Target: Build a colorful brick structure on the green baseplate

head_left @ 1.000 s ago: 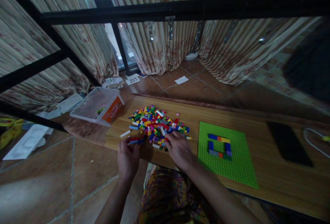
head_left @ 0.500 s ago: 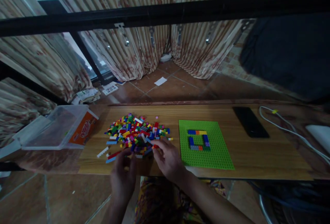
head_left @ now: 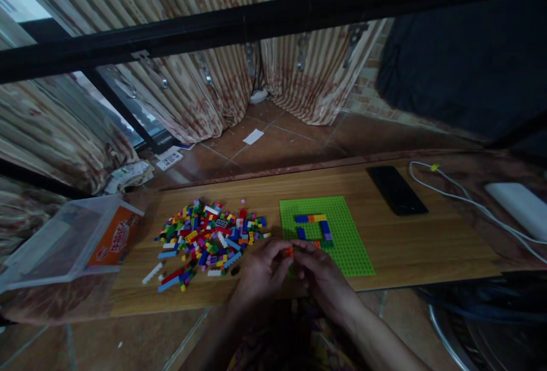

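Observation:
My left hand (head_left: 261, 271) and my right hand (head_left: 323, 276) meet at the near left edge of the green baseplate (head_left: 356, 257). Between their fingertips is a small orange brick (head_left: 289, 252), pinched by the fingers of both hands. On the baseplate stands a square outline of bricks (head_left: 325, 227) in blue, orange, yellow and other colours; my right hand hides part of its near left corner. To the left of my left hand spreads a loose pile of mixed coloured bricks (head_left: 200, 234).
A clear plastic box (head_left: 77, 234) with an orange label lies at the table's left end. Right of the baseplate are a black phone (head_left: 397, 190), a white cable (head_left: 465, 197) and a white block-shaped device (head_left: 519, 206). The wooden table (head_left: 427, 245) has its front edge near my forearms.
Both hands have moved right, from the brick pile to the baseplate's near edge, and come together around the orange brick. The camera view has turned and tilted slightly.

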`<state>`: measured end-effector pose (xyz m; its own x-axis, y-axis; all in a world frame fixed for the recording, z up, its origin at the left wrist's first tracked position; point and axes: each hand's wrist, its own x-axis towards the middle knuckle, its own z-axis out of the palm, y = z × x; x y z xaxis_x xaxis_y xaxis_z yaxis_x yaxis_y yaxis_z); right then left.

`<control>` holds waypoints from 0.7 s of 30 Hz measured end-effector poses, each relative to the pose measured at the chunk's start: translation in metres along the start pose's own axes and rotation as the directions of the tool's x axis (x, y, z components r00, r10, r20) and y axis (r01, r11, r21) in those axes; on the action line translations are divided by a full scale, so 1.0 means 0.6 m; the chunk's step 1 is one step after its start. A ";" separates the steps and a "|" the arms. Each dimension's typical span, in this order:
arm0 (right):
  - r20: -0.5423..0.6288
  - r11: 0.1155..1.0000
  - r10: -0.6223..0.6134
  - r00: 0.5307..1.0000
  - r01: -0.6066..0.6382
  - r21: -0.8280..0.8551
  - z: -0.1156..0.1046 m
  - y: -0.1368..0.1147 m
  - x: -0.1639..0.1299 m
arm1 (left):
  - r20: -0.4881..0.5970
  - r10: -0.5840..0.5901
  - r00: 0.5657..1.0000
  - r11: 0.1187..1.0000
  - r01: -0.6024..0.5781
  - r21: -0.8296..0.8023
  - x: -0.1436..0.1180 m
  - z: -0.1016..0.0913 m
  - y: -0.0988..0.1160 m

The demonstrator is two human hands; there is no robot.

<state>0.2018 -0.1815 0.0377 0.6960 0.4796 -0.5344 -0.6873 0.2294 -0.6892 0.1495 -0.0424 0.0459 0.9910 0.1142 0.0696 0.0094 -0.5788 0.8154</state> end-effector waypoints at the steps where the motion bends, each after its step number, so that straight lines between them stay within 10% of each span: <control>1: -0.015 1.000 -0.014 1.000 0.014 -0.010 -0.008 -0.002 0.000 | 0.028 0.004 1.000 0.999 -0.005 0.037 0.009 0.004 0.001; 13: -0.394 0.965 -0.237 0.888 0.169 -0.200 -0.181 -0.033 -0.034 | 0.155 0.060 0.986 0.965 -0.097 0.242 0.149 0.041 -0.016; 21: -0.382 0.957 -0.260 0.887 0.183 -0.226 -0.205 -0.032 -0.039 | 0.162 0.023 0.987 0.963 -0.066 0.262 0.152 0.049 -0.017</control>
<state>0.2242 -0.3010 0.0032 0.8752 0.0426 -0.4819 -0.4834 0.1158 -0.8677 0.2436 -0.0497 0.0268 0.9995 -0.0313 -0.0051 -0.0211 -0.7760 0.6303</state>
